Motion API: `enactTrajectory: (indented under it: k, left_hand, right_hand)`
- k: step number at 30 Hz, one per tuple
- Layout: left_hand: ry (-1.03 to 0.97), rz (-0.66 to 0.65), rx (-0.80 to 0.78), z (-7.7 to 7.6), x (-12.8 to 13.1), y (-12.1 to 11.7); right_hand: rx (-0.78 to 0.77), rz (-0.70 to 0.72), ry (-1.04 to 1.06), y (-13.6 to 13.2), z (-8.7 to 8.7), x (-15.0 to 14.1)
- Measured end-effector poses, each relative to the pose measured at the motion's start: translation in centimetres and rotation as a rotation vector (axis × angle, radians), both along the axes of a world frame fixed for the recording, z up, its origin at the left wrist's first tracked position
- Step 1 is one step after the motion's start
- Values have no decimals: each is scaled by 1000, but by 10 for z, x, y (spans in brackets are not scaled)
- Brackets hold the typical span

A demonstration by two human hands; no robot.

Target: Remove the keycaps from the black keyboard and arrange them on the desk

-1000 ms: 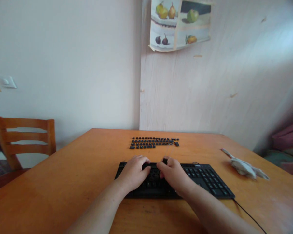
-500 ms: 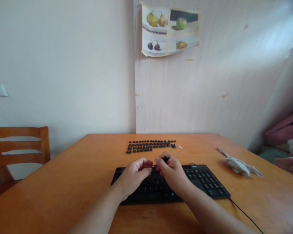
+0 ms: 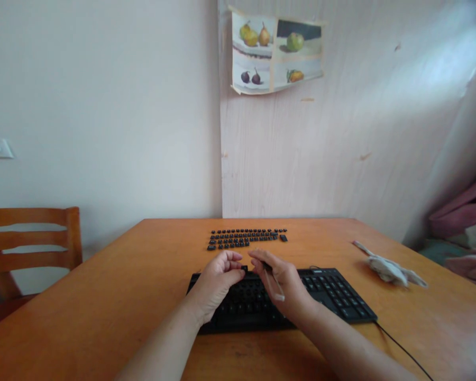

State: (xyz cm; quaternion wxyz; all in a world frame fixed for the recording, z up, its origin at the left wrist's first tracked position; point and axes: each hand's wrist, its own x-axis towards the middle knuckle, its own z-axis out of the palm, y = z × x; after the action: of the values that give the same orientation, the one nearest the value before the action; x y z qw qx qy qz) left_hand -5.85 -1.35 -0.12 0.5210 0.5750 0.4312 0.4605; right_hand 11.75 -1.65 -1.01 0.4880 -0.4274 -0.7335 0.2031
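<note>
My left hand (image 3: 218, 283) pinches a small black keycap (image 3: 244, 269) between thumb and fingertips, above the top edge of the black keyboard (image 3: 357, 301). Close beside it, my right hand (image 3: 281, 278) is closed around what looks like a keycap puller (image 3: 268, 267). This tool has a dark handle, and its thin wire loop with a pale end lies across the thumb side of the hand. Bare key sockets show in the keyboard's middle and left parts, while the number pad has its keys. Beyond the hands lie rows of loose keycaps (image 3: 241, 237).
A greyish cloth-like bundle (image 3: 388, 269) with a thin handle lies right on the wooden table (image 3: 103, 312). The keyboard's cable (image 3: 400, 346) runs to the front right. At the left stands a wooden chair (image 3: 31, 238). Fruit paintings (image 3: 277, 53) hang on the wall.
Both hands have risen slightly from the keyboard, and a keycap now shows in my left fingers. The puller has swung round in my right hand, its wire end now pointing down toward me.
</note>
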Motion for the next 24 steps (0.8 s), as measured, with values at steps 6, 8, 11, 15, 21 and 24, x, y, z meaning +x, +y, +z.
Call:
enactTrajectory:
  k: [6,8,11,15,21,24]
  left_hand:
    - [-31,-42,-29,2,-2,0]
    - [-19,-56,-24,1,-2,0]
    - [19,12,30,0,-4,2]
    - [70,212,109,-3,-12,10]
    - [67,374,99,-5,-23,22]
    - [73,401,112,-5,-25,24]
  right_hand:
    - [119,-44,-435,-6,9,5]
    - [128,-59,-469,-7,12,6]
    - [108,-136,-511,0,16,12]
    - [5,-337,-573,28,26,31]
    - [-164,-409,-748,77,27,48]
    - [-193,-402,-793,95,19,46]
